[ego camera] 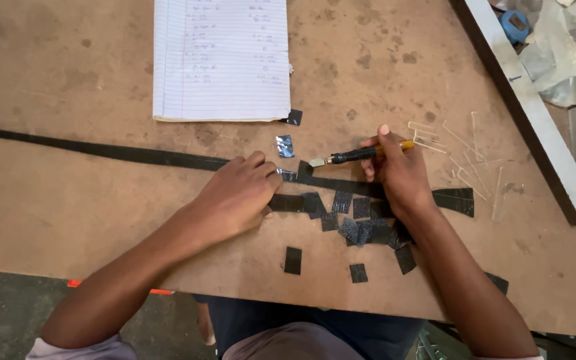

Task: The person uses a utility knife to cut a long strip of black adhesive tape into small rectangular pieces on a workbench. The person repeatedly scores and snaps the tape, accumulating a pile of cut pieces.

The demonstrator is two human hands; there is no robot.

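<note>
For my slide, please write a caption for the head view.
Right hand holds a utility knife; left hand presses black strip.

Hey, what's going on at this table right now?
A person is working on a long black strip laid across a brown board table. The left hand presses the strip down, while the right hand holds a utility knife, blade toward the strip. Small cut black pieces lie scattered nearby, with a lined notepad above.
</note>
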